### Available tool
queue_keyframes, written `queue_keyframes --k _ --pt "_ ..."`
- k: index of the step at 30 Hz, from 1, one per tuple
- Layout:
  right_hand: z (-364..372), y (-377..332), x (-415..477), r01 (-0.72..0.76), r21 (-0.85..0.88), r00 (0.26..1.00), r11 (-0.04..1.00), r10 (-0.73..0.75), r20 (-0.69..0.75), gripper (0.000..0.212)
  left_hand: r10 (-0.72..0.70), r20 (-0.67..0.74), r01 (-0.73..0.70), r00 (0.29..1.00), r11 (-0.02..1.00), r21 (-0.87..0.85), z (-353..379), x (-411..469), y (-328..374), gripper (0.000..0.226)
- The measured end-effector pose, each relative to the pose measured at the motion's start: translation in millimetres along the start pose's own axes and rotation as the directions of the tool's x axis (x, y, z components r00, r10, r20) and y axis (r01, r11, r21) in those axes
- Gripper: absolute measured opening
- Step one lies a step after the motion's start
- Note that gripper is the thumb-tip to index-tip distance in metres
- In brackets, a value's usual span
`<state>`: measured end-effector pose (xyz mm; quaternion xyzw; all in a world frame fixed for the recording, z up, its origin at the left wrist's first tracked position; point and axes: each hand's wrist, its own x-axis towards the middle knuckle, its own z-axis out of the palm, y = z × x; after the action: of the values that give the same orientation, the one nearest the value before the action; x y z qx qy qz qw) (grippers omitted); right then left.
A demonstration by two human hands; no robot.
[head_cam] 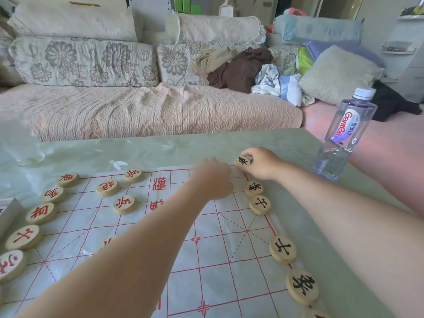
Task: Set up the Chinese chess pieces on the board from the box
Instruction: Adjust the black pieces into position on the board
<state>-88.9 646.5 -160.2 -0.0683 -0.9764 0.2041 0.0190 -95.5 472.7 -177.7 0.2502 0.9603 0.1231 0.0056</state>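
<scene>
Right hand (259, 164) pinches black chariot piece (243, 160) at the board's (206, 260) far right corner, likely its home point | left hand (213, 180) hovers beside it, fingers hidden, grip unclear

White red-lined board (206, 260), red-marked wooden pieces (41, 213) along left edge, black-marked pieces (282, 249) along right.

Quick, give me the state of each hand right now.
Left hand: fingers hidden under its back, cannot tell.
Right hand: pinches a black-lettered piece at the far corner of the board.
</scene>
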Motion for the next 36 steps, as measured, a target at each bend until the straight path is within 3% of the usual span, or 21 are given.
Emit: queue_keyframes --k 7,13,19,30,36 --pt "-7 -8 -5 -0.012 -0.091 1.0 0.996 0.013 0.008 0.066 0.019 -0.014 -0.019 1.0 0.998 -0.056 -5 -5 -1 0.048" --pt "-20 -53 -34 0.159 -0.009 0.985 0.987 -0.159 -0.066 0.032 -0.024 -0.104 0.005 0.994 0.984 -0.176 -29 -34 -19 0.035" --pt "-12 -143 -79 0.311 0.11 0.95 0.944 -0.312 -0.009 0.014 -0.112 -0.152 0.086 0.982 0.982 -0.167 -73 -104 -66 0.021" --pt "56 -330 -158 0.493 0.229 0.841 0.839 -0.527 0.12 0.015 -0.346 -0.234 0.306 0.908 0.933 -0.192 -143 -275 -200 0.016" --pt "97 -406 -186 0.586 0.168 0.757 0.792 -0.61 0.233 0.022 -0.429 -0.286 0.386 0.857 0.901 -0.195 -147 -350 -271 0.017"
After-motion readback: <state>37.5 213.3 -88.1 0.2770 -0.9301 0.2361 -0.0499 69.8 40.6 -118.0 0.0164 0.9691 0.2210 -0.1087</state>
